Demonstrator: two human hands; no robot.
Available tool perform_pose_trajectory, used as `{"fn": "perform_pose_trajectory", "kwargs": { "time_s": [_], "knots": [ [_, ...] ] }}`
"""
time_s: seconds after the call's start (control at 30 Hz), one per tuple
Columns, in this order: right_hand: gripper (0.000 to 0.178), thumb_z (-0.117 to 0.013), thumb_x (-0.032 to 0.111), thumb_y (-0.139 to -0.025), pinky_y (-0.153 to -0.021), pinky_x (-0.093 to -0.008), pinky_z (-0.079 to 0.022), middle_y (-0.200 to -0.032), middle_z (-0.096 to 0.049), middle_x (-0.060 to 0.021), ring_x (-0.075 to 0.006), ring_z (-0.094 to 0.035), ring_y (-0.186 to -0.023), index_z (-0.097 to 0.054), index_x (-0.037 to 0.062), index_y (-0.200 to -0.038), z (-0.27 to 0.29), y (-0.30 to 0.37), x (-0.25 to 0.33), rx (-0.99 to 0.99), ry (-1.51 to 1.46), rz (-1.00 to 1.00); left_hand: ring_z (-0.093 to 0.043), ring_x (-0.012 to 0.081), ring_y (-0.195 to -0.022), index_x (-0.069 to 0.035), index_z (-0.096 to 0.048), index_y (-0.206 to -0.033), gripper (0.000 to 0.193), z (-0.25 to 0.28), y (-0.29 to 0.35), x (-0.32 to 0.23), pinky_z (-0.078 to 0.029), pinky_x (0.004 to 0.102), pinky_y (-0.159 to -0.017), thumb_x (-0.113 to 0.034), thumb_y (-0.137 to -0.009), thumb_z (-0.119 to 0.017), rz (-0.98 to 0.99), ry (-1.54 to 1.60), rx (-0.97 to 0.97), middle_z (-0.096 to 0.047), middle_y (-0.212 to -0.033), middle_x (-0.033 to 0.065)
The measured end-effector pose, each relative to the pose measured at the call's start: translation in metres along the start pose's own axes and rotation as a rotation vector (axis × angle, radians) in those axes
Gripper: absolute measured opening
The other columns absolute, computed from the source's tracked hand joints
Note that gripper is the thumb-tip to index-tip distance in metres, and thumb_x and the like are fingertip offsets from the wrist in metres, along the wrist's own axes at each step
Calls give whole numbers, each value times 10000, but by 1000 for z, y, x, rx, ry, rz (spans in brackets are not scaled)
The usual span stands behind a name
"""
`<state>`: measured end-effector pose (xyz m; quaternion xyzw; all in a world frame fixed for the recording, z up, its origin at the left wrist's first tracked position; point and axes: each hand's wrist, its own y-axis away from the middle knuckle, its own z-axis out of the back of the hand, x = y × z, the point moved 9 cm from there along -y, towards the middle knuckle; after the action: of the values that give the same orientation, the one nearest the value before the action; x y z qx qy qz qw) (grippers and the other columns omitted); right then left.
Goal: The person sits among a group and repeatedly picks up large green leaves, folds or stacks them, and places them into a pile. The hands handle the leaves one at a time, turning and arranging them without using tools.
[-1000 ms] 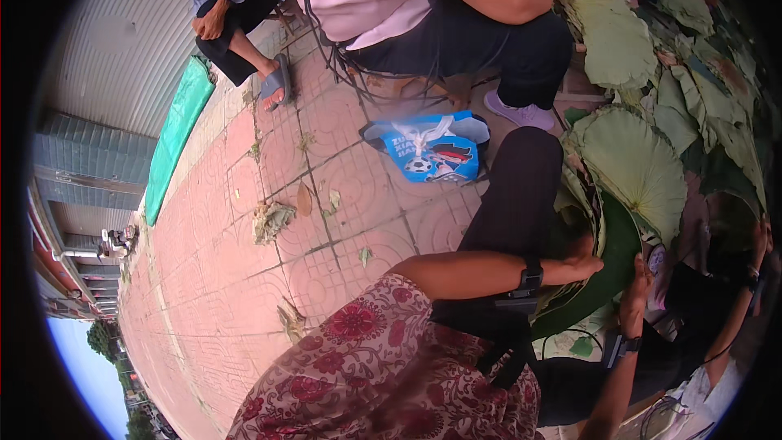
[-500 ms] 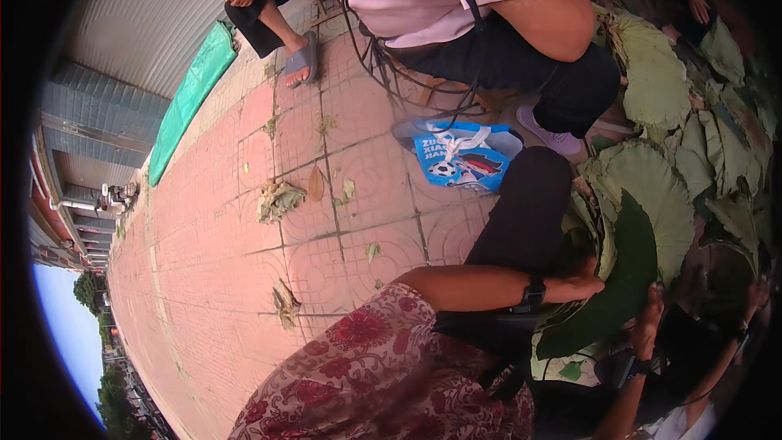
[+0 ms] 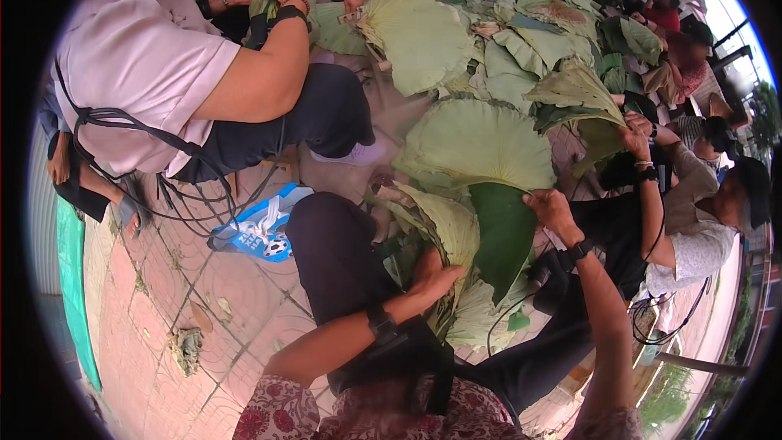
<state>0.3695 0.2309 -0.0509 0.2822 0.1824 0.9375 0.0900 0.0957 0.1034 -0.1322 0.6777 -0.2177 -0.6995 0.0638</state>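
Dark green leaf (image 3: 503,236) hangs between the two hands, its upper corner at the right fingertips, its near side by the left thumb. Right hand (image 3: 555,213): thumb and fingers pinched together on that corner. Left hand (image 3: 437,281): clamped around the edge of a leaf bundle (image 3: 448,224), which fans up and away from its fingers. Leaf looks light, thin and floppy, probably easy to tear along the rim; best held flat between thumb and several fingers, nearer the thick middle. Slipperiness can't be judged. Beyond the fingertips, a broad pale leaf (image 3: 481,143) lies open. Against half a second ago: view swung rightward, more of the leaf heap (image 3: 509,65) showing; right hand now higher relative to the left, at the leaf's top corner instead of along its outer side; left grip on the bundle much the same.
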Motion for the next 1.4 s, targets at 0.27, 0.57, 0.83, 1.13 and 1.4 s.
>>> {"fn": "perform_pose_trajectory", "kwargs": {
  "time_s": [0.27,0.57,0.83,1.13,1.4],
  "knots": [
    [211,-645,254,-939,-693,-508,-531,-859,-692,-169,-399,-672,-806,-709,138,-1104,131,-26,119,-732,437,468,-637,237,-1016,41,-541,-1273,511,5,2,7,-509,361,-879,-107,-812,-705,68,-28,28,-664,-1116,149],
    [278,-604,76,-825,-804,-433,-488,-973,-641,-98,-294,-621,-1010,-657,128,-1094,-46,-118,16,-405,863,443,-656,193,-948,45,-549,-1263,482,5,9,-3,-533,334,-789,-102,-836,-719,163,-2,82,-680,-1108,131],
    [260,-623,69,-792,-780,-450,-546,-1018,-625,-128,-329,-610,-1021,-627,86,-1051,-87,-155,-38,-373,699,288,-677,259,-1015,45,-576,-1218,504,5,14,5,-523,370,-889,-154,-793,-762,279,56,78,-698,-1116,167],
    [403,-639,171,-865,-928,-491,-507,-1180,-600,-190,-396,-568,-1140,-567,35,-1237,-130,-138,-52,-188,478,400,-676,265,-1022,19,-563,-1246,527,-5,8,17,-519,371,-891,-182,-798,-757,290,8,106,-697,-1136,158],
    [375,-640,219,-938,-919,-518,-480,-1195,-606,-278,-460,-587,-1105,-587,2,-1239,-142,-65,-38,-251,194,411,-634,359,-986,-47,-487,-1349,637,-10,-9,58,-489,446,-859,-305,-809,-707,138,-7,65,-645,-1105,203]
  ]
}}
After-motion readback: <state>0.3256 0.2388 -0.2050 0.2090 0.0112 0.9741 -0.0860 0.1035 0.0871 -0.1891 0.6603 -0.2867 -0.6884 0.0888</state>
